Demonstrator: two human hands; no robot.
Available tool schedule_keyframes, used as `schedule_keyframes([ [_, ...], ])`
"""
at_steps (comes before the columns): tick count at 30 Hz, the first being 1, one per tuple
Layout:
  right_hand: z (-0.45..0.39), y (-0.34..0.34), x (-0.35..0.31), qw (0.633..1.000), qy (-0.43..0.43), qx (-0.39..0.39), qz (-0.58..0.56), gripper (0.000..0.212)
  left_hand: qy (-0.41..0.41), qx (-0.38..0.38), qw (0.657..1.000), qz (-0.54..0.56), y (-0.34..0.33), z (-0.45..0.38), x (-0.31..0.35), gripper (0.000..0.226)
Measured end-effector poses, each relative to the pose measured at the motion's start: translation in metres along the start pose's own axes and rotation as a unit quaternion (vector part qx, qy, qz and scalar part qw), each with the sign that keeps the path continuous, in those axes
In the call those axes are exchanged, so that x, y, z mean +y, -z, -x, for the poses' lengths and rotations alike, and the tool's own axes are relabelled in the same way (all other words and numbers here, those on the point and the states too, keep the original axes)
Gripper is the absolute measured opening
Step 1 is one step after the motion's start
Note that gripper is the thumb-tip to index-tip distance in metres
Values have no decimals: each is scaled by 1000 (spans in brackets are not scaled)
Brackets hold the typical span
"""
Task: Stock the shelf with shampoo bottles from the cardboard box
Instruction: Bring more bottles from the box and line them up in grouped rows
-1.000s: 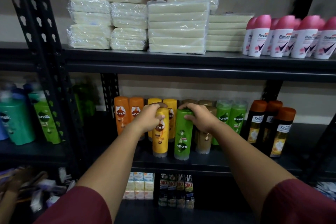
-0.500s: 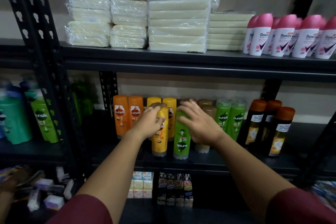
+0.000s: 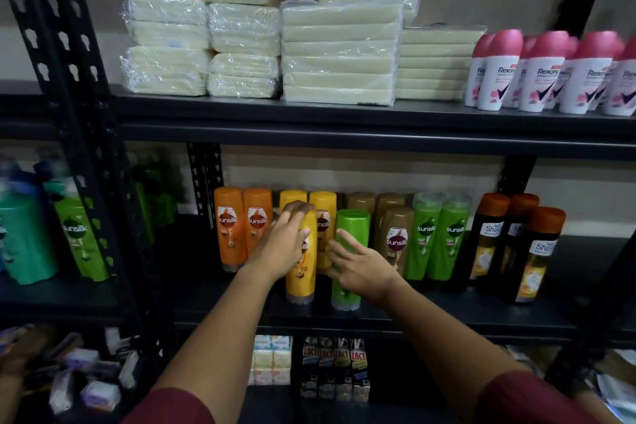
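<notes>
A yellow shampoo bottle (image 3: 301,282) and a green one (image 3: 352,224) stand upside down on their caps at the front of the middle shelf (image 3: 430,317). My left hand (image 3: 285,244) grips the yellow bottle near its top, fingers curled over it. My right hand (image 3: 361,268) lies with straight fingers against the front of the green bottle. Behind them stand rows of orange (image 3: 230,227), yellow, brown (image 3: 395,234) and green (image 3: 440,234) bottles. The cardboard box is out of view.
Dark bottles with orange caps (image 3: 530,251) stand at the shelf's right. The shelf above holds wrapped pale soap packs (image 3: 340,52) and pink-capped deodorants (image 3: 540,72). Small boxes (image 3: 335,361) sit below. A black upright (image 3: 86,148) separates a left bay with more green bottles (image 3: 79,234).
My right hand has let go of the green bottle's top and slid down its front with fingers straightened. My left hand stays on the yellow bottle. Both bottles now stand on the shelf.
</notes>
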State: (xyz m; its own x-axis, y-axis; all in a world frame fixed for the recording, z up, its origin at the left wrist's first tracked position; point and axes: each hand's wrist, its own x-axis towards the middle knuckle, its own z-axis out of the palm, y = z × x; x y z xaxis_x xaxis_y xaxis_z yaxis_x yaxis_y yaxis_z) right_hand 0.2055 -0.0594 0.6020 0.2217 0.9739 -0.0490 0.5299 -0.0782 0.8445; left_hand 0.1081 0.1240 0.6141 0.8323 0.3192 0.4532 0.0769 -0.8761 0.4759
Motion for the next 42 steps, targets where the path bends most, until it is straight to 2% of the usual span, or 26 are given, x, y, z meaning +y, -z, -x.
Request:
schedule_keyframes([
  [5, -10, 1, -7, 999, -16, 38, 18, 28, 9, 9, 1000, -7, 3, 2, -6, 51],
  [9, -15, 0, -5, 996, -20, 77, 26, 11, 11, 15, 1000, -16, 3, 3, -4, 51],
  [13, -17, 3, -3, 996, -63, 59, -20, 24, 17, 16, 1000, -20, 3, 5, -2, 52],
  [15, -16, 8, -3, 996, -88, 31, -7, 35, 13, 16, 999, -25, 3, 4, -3, 51],
  [18, -11, 18, 3, 983, -177, 8, -53, 34, 15, 15, 999, -32, 2, 2, -5, 50],
  [20, -7, 27, 8, 959, -255, 7, -127, 33, 22, 15, 999, -38, 0, 1, -5, 51],
  [22, -5, 33, 11, 926, -318, -6, -203, 41, 23, 17, 999, -36, -2, 1, -5, 50],
  [27, -9, 33, 10, 835, -420, 11, -356, 58, 29, 21, 999, -35, -5, 1, -4, 50],
  [30, -10, 35, 10, 770, -436, 35, -464, 79, 30, 19, 999, -34, -6, 1, -5, 49],
  [34, -10, 39, 5, 714, -431, 67, -548, 103, 31, 23, 999, -30, -6, 3, -5, 50],
  [36, -12, 40, 2, 680, -438, 83, -582, 103, 33, 24, 999, -25, -6, 3, -3, 51],
  [39, -11, 39, -1, 631, -458, 78, -621, 90, 37, 28, 999, -27, -6, 5, -1, 51],
  [42, -10, 35, -8, 621, -457, 63, -633, 87, 39, 31, 999, -23, -6, 6, 0, 51],
])
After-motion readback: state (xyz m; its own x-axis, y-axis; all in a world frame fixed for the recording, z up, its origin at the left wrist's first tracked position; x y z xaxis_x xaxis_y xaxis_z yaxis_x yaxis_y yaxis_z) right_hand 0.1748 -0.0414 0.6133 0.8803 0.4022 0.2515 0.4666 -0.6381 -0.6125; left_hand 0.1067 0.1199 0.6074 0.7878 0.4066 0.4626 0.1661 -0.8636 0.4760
